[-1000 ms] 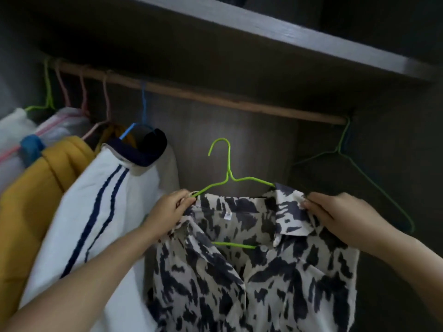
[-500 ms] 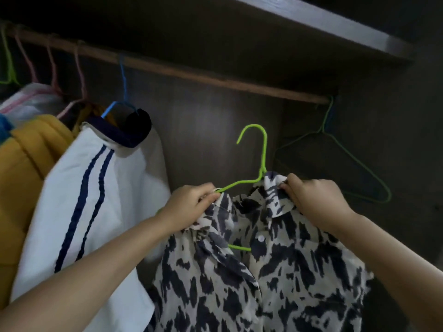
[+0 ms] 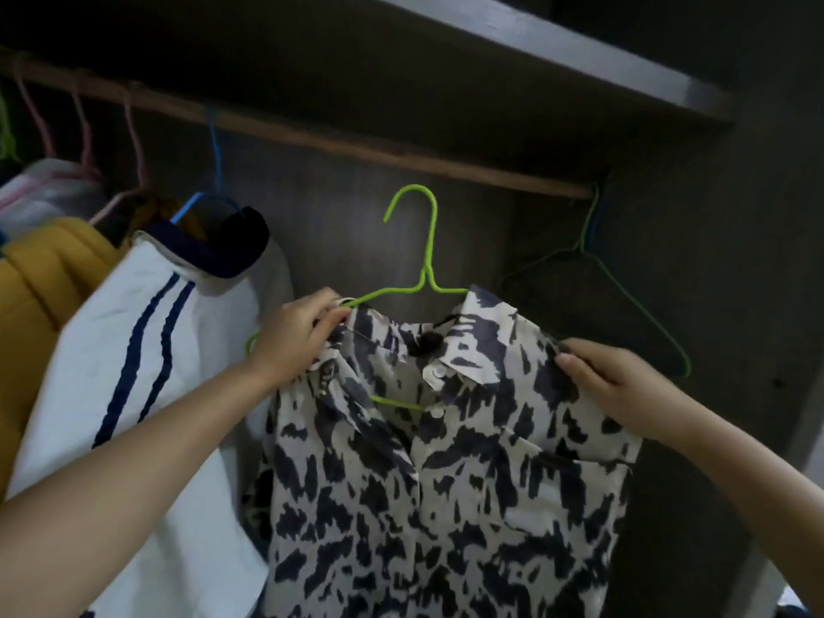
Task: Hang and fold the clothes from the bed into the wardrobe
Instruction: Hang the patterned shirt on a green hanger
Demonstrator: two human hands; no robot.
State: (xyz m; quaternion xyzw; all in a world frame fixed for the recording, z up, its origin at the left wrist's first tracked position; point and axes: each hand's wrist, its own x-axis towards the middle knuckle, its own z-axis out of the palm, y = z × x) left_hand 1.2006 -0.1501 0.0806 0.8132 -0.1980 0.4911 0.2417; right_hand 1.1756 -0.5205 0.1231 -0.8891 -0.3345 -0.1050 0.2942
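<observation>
The left hand grips the left shoulder of a black-and-white patterned shirt, with its fingers curled round the cloth and the wire arm of a bright green hanger that runs out from between its fingertips. The right hand holds the shirt's right shoulder, thumb on top of the cloth and fingers wrapped under it. Between the two hands the collar stands open, a buttoned placket runs down from it, and a short stretch of the hanger's lower bar shows through the gap below the collar. The hanger's hook rises above and between the hands, tipped a little to the left, and its top sits below the wooden rail, apart from it. The shirt hangs down from both hands in front of the dark back wall of the wardrobe. Just left of the left hand hangs a white top with navy stripes and a dark collar on a blue hanger. Further left hang a mustard garment and pale clothes on pink hangers. Above and right of the right hand an empty green hanger hangs from the rail's far end. A shelf runs over the rail.
</observation>
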